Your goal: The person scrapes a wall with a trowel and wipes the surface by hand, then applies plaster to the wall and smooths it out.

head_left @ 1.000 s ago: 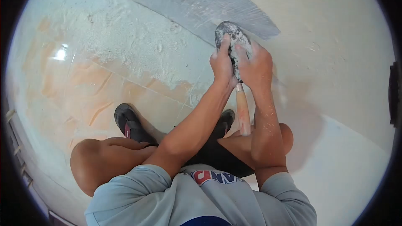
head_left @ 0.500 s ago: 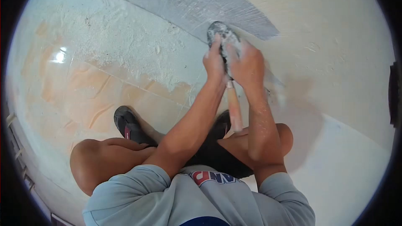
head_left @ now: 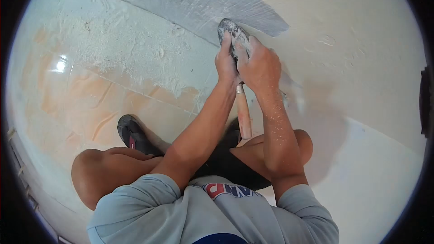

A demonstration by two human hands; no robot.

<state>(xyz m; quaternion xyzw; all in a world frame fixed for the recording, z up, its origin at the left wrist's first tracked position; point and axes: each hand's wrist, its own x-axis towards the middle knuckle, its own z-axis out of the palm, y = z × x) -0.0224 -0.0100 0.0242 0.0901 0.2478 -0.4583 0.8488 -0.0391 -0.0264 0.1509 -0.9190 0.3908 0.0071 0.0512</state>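
In the head view, a dark, white-smeared metal trowel with a pale wooden handle [head_left: 240,92] is at upper centre. The left hand [head_left: 227,65] clasps its blade, thumb on top; the right hand [head_left: 262,68] bends against it, its grip unclear. Seemingly the blade is being wiped; moving on calls for steady support.
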